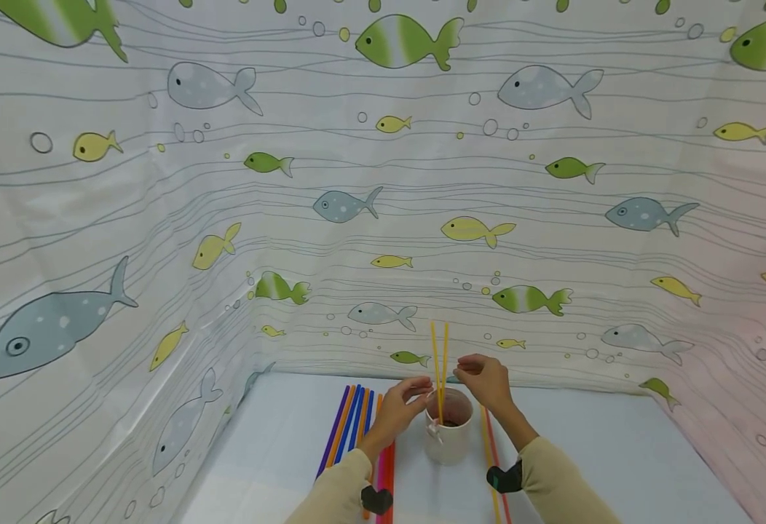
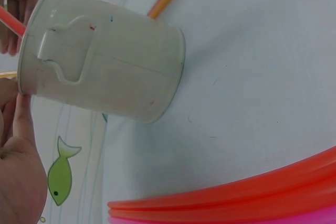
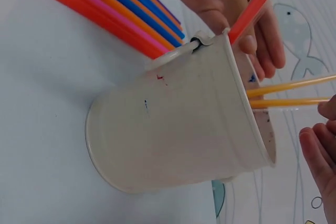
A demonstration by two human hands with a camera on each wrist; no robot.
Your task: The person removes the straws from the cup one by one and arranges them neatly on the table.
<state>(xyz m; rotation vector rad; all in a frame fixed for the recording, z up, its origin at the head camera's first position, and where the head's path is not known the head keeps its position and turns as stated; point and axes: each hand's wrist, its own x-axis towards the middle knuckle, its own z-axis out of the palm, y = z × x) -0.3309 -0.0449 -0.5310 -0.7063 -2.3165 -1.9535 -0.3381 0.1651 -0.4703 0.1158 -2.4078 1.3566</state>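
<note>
A white metal pail [image 1: 448,440] with wire handles stands upright on the table. Two thin yellow sticks [image 1: 445,356] rise out of it. In the right wrist view a red stick [image 3: 257,6] also slants up from the rim. My left hand [image 1: 396,411] is at the pail's left side, fingers loosely bent, with a fingertip right at the rim in the left wrist view. Above the pail's right side, my right hand [image 1: 488,382] has its fingers loosely bent close to the yellow sticks. In the right wrist view its thumb overlaps one stick's line.
Left of the pail lie several long sticks [image 1: 350,422] in purple, orange, blue, pink and red, partly hidden by my left arm. One yellow and one red stick [image 1: 493,451] lie to its right. A fish-patterned curtain [image 1: 422,182] stands behind and beside the white table [image 1: 619,451].
</note>
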